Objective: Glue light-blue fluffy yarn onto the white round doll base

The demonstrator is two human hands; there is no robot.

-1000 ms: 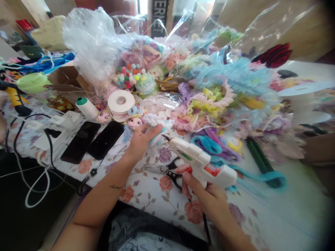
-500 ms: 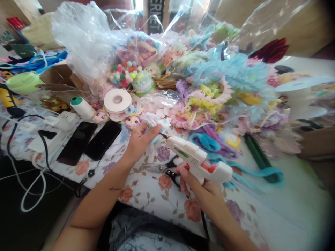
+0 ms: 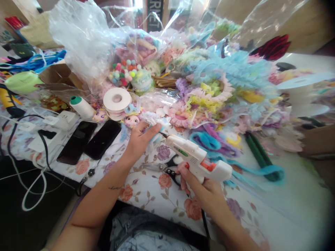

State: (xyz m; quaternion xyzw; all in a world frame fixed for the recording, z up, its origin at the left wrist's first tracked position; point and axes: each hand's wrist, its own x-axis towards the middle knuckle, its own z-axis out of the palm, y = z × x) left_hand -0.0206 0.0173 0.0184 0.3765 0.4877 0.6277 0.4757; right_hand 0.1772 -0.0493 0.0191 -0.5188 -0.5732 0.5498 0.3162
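My right hand (image 3: 202, 190) grips a white hot glue gun (image 3: 199, 161) with an orange trigger, a finger on the trigger. Its nozzle points left and touches a small white and blue frilly craft piece (image 3: 156, 122). My left hand (image 3: 138, 139) holds that piece just above the floral tablecloth (image 3: 154, 195). Black-handled scissors (image 3: 167, 168) lie on the cloth under the gun. A small doll head (image 3: 131, 120) lies just left of my left hand.
Two black phones (image 3: 90, 139) and a white power strip with cables (image 3: 56, 127) lie at the left. Behind are a white ribbon spool (image 3: 117, 100), a thread cone (image 3: 82, 106), plastic bags with pompoms (image 3: 125, 71), and heaps of pastel frilly trims (image 3: 222, 90). Green stems (image 3: 258, 155) lie at the right.
The glue gun's nozzle has moved left, from a little apart to against the frilly piece in my left hand. The view has shifted slightly.
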